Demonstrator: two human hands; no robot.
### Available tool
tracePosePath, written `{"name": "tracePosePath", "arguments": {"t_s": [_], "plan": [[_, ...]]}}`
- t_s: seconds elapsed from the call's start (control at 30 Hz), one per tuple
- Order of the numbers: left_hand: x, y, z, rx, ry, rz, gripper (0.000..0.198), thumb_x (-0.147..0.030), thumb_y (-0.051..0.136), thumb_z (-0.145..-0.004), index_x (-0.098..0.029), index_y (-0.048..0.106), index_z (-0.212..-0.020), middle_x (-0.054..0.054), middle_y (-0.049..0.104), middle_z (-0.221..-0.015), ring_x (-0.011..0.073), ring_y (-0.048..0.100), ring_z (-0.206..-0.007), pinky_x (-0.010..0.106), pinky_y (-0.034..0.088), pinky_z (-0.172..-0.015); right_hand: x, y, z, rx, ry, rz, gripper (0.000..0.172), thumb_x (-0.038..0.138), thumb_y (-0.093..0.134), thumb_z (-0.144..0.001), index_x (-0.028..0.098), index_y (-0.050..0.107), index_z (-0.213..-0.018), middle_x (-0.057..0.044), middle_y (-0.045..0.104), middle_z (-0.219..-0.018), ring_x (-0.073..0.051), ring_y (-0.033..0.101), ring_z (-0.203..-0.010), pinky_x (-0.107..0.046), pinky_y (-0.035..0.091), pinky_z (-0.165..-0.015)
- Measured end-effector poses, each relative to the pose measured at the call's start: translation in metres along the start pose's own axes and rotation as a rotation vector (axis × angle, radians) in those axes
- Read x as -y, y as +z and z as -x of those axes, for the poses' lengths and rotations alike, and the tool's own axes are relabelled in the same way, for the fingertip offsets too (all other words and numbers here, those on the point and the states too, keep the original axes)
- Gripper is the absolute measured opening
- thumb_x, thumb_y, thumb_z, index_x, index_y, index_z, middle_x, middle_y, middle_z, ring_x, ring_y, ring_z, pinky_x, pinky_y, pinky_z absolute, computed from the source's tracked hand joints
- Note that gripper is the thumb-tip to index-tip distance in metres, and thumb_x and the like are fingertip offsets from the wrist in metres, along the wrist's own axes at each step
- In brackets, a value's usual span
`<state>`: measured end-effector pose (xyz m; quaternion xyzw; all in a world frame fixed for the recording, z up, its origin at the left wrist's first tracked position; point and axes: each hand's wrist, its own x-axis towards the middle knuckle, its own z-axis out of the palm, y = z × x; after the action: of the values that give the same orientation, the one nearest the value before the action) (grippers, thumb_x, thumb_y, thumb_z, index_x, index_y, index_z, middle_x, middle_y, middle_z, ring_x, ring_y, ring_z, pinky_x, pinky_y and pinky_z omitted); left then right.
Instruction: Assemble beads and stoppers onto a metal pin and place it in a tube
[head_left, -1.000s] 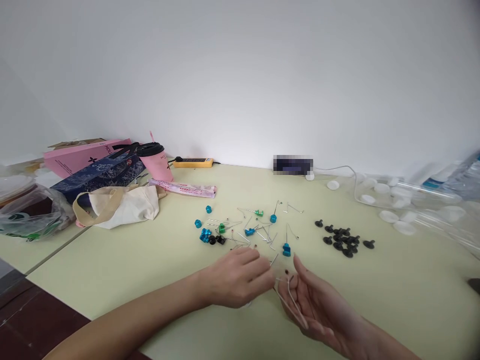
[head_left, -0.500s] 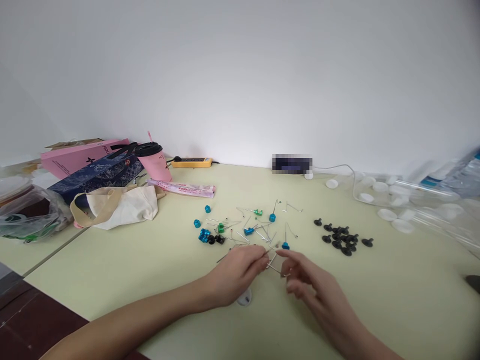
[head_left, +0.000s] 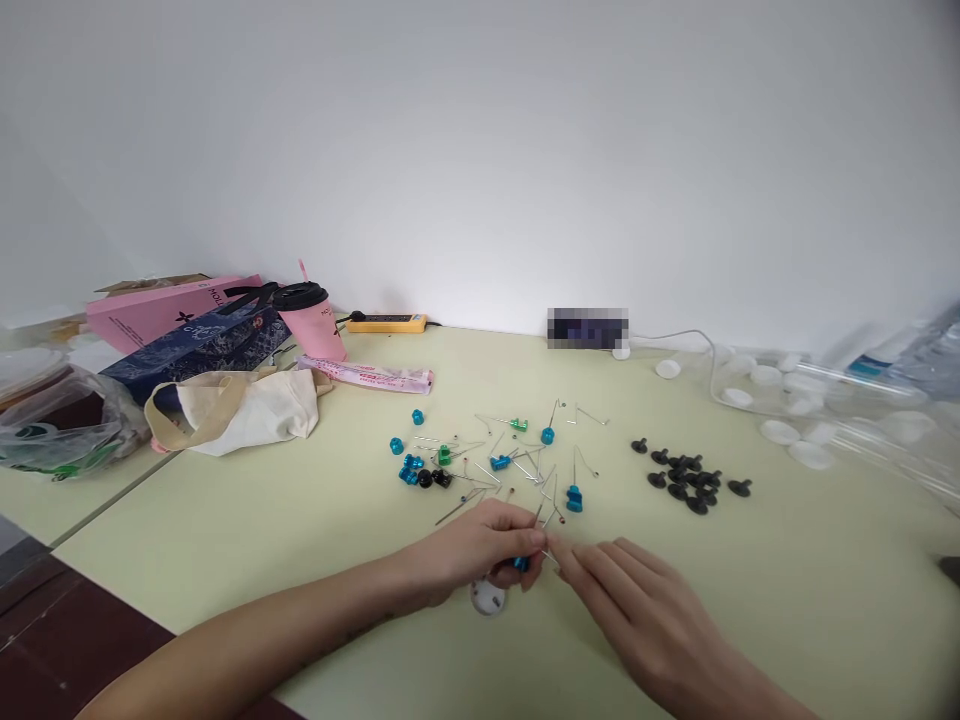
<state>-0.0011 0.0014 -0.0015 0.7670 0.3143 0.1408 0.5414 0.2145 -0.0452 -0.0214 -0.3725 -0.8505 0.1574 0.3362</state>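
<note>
My left hand [head_left: 487, 545] is closed around a small blue metal fitting [head_left: 520, 564], with a thin wire rising from its fingertips. At those fingertips a thin L-shaped hex key [head_left: 550, 556] shows in part. My right hand [head_left: 637, 605] has its fingers pressed together at the hex key's end; its thumb is hidden. Beneath the left hand lies a white cap [head_left: 487, 598] with tiny screws in it. Just beyond the hands stands a blue fitting with a wire [head_left: 574, 498]. Loose wires, hex keys and a green fitting [head_left: 444, 455] are scattered behind.
Several black discs with stems [head_left: 679, 490] lie right. White round caps [head_left: 780, 432] and clear plastic packaging [head_left: 885, 440] are farther right. A pink cup [head_left: 311, 330], cloth bag [head_left: 247, 410] and boxes stand left. A yellow power strip [head_left: 386, 323] sits by the wall.
My left hand has turned, so the blue fitting in it now shows. My right hand has come down and closed its fingers near the left fingertips.
</note>
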Motion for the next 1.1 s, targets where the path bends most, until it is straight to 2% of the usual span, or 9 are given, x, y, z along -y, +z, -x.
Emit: {"name": "tracePosePath", "arguments": {"t_s": [0.1,0.2,0.33,0.43,0.6,0.7,0.9,1.0,1.1], "plan": [[-0.002,-0.004,0.004,-0.209,0.18,-0.336,0.034,-0.031,0.026,-0.099,-0.016,0.049,-0.078,0.001,0.052,-0.071,0.011,0.045,-0.063,0.022,0.038,-0.059,0.002,0.002,-0.005,0.012,0.334,-0.353,0.034,0.042,0.042,-0.096,0.019,0.06,-0.114,-0.008,0.067,-0.084,-0.019,0.061,-0.072,-0.031,0.047,-0.064],[-0.004,-0.009,0.009,-0.392,0.61,-0.888,0.026,-0.018,0.031,-0.096,-0.016,0.053,-0.084,0.005,0.056,-0.077,0.0141,0.045,-0.068,0.026,0.037,-0.062,0.008,0.007,-0.012,0.207,0.736,-1.015,0.06,0.058,0.022,-0.096,0.014,0.061,-0.085,-0.006,0.061,-0.065,-0.011,0.053,-0.05,-0.021,0.037,-0.045],[-0.002,-0.008,0.011,-0.422,0.931,-1.175,0.018,-0.014,0.04,-0.092,-0.015,0.055,-0.083,0.005,0.058,-0.076,0.0139,0.041,-0.061,0.028,0.034,-0.056,0.016,0.01,-0.013,0.34,0.893,-1.339,0.048,0.056,0.044,-0.091,0.015,0.052,-0.068,0.003,0.048,-0.051,-0.004,0.034,-0.037,-0.017,0.018,-0.038],[-0.004,-0.004,0.009,-0.381,0.683,-0.894,0.024,-0.017,0.033,-0.095,-0.015,0.054,-0.083,0.004,0.056,-0.074,0.0136,0.045,-0.064,0.026,0.037,-0.058,0.014,0.005,-0.01,0.244,0.649,-0.924,0.039,0.045,0.046,-0.094,0.016,0.057,-0.072,0.001,0.049,-0.055,-0.008,0.041,-0.044,-0.02,0.027,-0.042],[-0.011,-0.001,0.005,-0.071,0.073,-0.128,0.037,-0.036,0.026,-0.1,-0.016,0.048,-0.077,0.0,0.054,-0.07,0.0094,0.044,-0.058,0.02,0.038,-0.053,0.001,-0.005,-0.002,0.019,0.0,-0.007,0.025,0.026,0.048,-0.094,0.021,0.066,-0.11,-0.008,0.066,-0.085,-0.021,0.056,-0.074,-0.035,0.042,-0.069],[-0.01,-0.004,0.006,-0.162,0.146,-0.243,0.035,-0.032,0.025,-0.1,-0.016,0.049,-0.079,0.001,0.054,-0.072,0.0104,0.045,-0.062,0.021,0.039,-0.056,0.001,-0.004,-0.005,-0.021,0.207,-0.162,0.032,0.035,0.049,-0.094,0.022,0.059,-0.121,-0.008,0.065,-0.088,-0.021,0.058,-0.078,-0.035,0.044,-0.072],[0.001,-0.007,0.009,-0.412,0.91,-1.133,0.018,-0.012,0.04,-0.091,-0.014,0.054,-0.081,0.005,0.056,-0.073,0.0142,0.041,-0.061,0.028,0.033,-0.055,0.014,0.007,-0.014,0.333,0.89,-1.263,0.053,0.057,0.034,-0.094,0.015,0.054,-0.068,0.0,0.052,-0.056,-0.007,0.04,-0.042,-0.02,0.027,-0.042],[0.002,-0.004,0.008,-0.418,0.919,-1.137,0.017,-0.011,0.041,-0.091,-0.014,0.054,-0.081,0.004,0.056,-0.072,0.0142,0.041,-0.061,0.028,0.033,-0.055,0.016,0.008,-0.013,0.312,0.81,-1.164,0.043,0.05,0.049,-0.091,0.016,0.051,-0.065,0.004,0.044,-0.051,-0.006,0.035,-0.043,-0.019,0.024,-0.042],[-0.002,-0.001,0.007,-0.361,0.607,-0.829,0.024,-0.015,0.033,-0.095,-0.015,0.054,-0.084,0.004,0.057,-0.074,0.0141,0.046,-0.066,0.026,0.038,-0.06,0.013,0.004,-0.008,0.153,0.455,-0.522,0.039,0.04,0.044,-0.096,0.017,0.06,-0.069,0.0,0.051,-0.057,-0.011,0.047,-0.053,-0.024,0.038,-0.051]]}}
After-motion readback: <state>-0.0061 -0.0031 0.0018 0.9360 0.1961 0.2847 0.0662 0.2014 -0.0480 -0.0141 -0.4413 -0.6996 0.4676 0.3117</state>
